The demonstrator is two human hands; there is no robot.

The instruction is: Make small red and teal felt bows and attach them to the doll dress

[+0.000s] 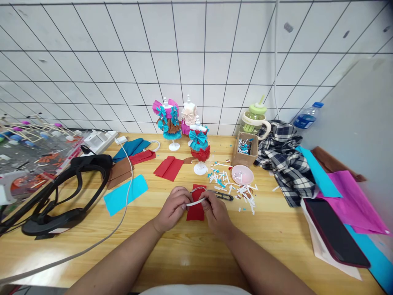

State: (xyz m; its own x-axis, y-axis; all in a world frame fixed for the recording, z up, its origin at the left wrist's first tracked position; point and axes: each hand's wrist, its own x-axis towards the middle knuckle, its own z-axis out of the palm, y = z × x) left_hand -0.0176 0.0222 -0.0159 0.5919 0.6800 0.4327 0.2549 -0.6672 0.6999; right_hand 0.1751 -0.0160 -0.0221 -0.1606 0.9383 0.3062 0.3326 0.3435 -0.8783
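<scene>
Between my two hands is a thin white ring or looped strip (196,202). My left hand (174,207) pinches its left end, fingers curled. At its right end, my right hand (215,213) closes thumb and fingers on it. Under the loop, a red paper piece (195,212) lies flat on the wooden table (184,239). Black thread snips (223,196) rest just right of my right hand. Beyond my hands stand small dress forms in crepe paper: a red and blue one (199,143), a pink, blue and brown one (168,121) and a cream and pink one (188,114).
White scraps (247,196) surround a pink dish (242,175). Behind are a cardboard box (245,149) and a green-lidded cup (254,121). Plaid cloth (285,159) and a phone (337,231) lie right. A black headset (82,205), a cable (124,209) and blue paper (125,194) lie left.
</scene>
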